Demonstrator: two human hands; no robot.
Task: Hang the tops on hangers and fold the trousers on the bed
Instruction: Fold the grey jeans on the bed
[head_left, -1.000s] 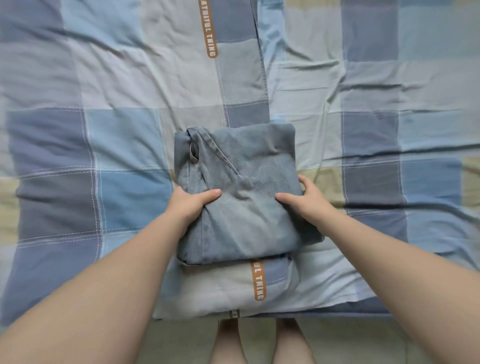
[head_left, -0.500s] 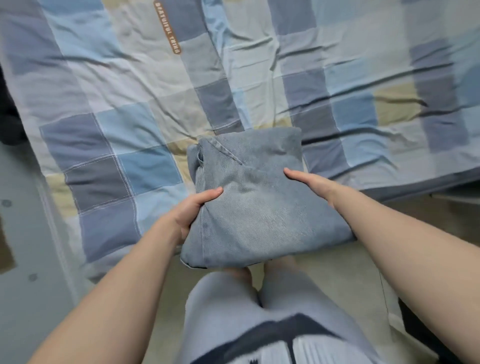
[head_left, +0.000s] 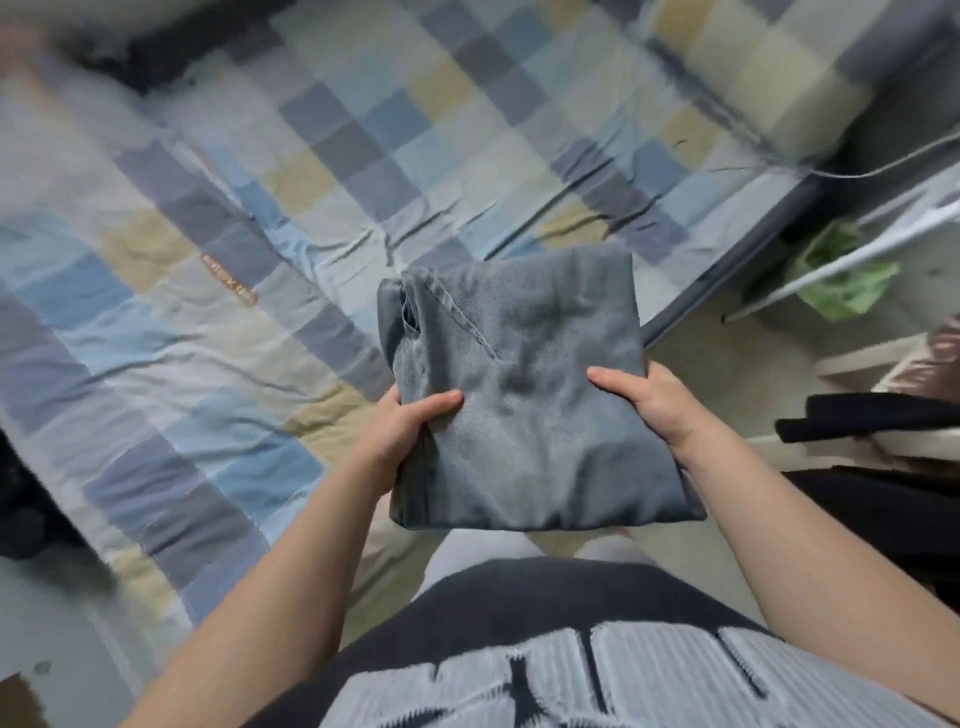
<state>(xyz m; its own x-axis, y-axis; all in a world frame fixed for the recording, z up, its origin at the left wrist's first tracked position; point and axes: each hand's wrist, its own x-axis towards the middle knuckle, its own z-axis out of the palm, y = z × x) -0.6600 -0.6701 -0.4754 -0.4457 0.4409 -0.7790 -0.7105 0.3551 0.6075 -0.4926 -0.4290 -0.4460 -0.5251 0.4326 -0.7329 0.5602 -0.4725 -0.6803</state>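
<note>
Beside the bed's (head_left: 249, 364) near edge, the folded trousers (head_left: 524, 410) are being held in the air, the left hand (head_left: 402, 431) and right hand (head_left: 649, 402) each gripping a side, thumbs curling over the top. Folding is looking done; the next move is probably calling for a level carry and a flat set-down.

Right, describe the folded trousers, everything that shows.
The folded trousers are faded blue-grey denim, by the look, folded into a thick, roughly square bundle. A stitched seam runs diagonally from the far left corner, where layered folds show. The bundle is held roughly level in the air, over the edge of the bed. The left hand and right hand grip its sides, thumbs on top, fingers hidden beneath.
</note>
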